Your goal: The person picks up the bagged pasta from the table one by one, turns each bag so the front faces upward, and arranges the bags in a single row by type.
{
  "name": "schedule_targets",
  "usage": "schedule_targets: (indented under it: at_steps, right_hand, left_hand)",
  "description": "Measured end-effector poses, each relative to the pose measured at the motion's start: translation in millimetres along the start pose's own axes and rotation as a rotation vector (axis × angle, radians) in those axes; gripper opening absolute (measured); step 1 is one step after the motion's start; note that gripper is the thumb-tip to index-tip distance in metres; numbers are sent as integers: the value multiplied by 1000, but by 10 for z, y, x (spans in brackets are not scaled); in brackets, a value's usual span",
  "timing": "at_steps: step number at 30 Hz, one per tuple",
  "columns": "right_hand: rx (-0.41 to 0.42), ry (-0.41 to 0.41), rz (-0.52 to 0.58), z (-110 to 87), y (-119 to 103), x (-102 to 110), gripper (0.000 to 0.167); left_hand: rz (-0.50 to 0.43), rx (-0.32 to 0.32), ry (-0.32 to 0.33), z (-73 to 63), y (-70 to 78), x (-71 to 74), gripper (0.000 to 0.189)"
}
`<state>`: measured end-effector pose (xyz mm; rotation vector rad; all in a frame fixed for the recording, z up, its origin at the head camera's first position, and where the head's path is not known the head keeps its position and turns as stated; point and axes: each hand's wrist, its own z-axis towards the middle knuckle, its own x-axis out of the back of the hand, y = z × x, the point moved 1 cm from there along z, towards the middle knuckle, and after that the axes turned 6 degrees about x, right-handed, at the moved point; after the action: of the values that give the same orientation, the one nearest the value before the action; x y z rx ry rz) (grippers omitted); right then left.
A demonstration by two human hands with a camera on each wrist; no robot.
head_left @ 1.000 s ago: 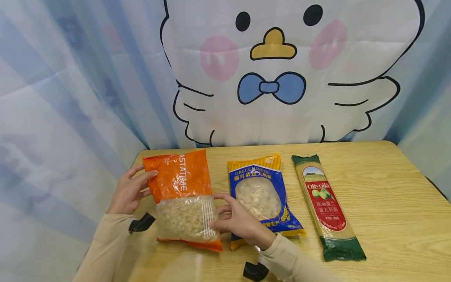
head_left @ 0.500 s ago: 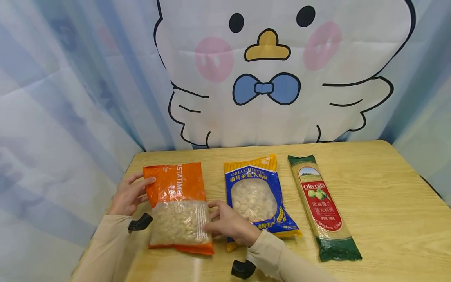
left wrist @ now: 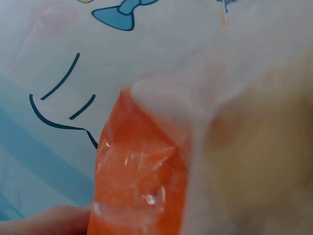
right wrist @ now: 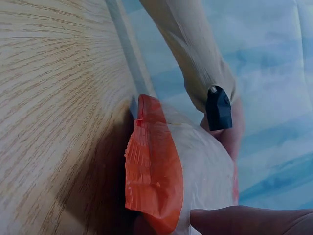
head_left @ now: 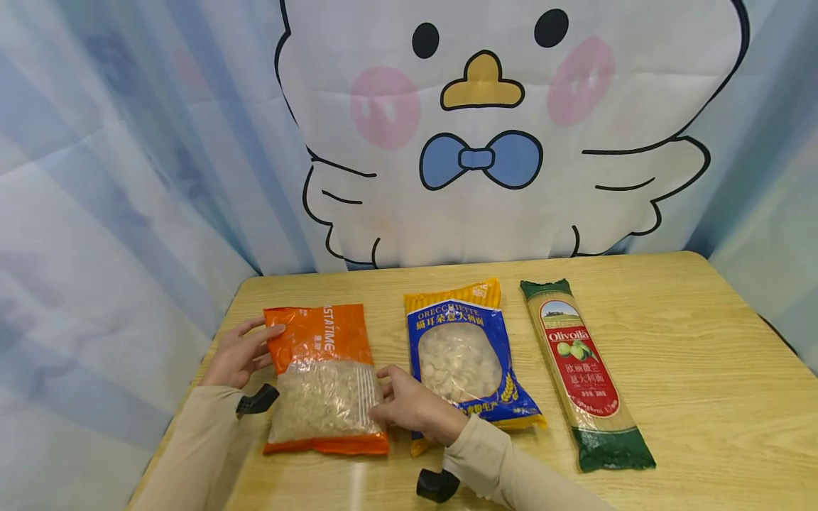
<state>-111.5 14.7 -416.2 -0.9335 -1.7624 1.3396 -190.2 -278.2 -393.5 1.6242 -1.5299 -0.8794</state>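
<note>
An orange and clear bag of pasta (head_left: 326,383) lies on the left part of the table, small pale pieces showing through its window. At its upper left edge my left hand (head_left: 239,353) grips it, thumb on top. My right hand (head_left: 415,404) pinches its lower right edge, its fingertips partly hidden behind the bag. In the left wrist view the bag's orange end (left wrist: 139,171) fills the middle, blurred pasta beside it. The right wrist view has the bag's orange bottom seam (right wrist: 154,171) near the wood, with my thumb (right wrist: 244,220) on the clear part.
A blue and yellow bag of orecchiette (head_left: 460,355) lies just right of the orange bag, partly under my right forearm and hand. Farther right is a long green-ended pack of spaghetti (head_left: 584,376). The wooden table (head_left: 703,355) meets a printed curtain (head_left: 486,220) at the back.
The orange bag has come down and towards me, and now lies flatter on the table. Both hands have kept their hold on it. The other two packs have stayed in place.
</note>
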Motion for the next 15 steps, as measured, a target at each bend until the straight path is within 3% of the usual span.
schedule_targets:
  at_steps: [6, 15]
  right_hand:
    - [40, 15, -73, 26, -10, -34, 57]
    - [84, 21, -57, 60, 0, -70, 52]
  left_hand:
    - [9, 6, -11, 53, -10, 24, 88]
    - [116, -19, 33, 125, -38, 18, 84]
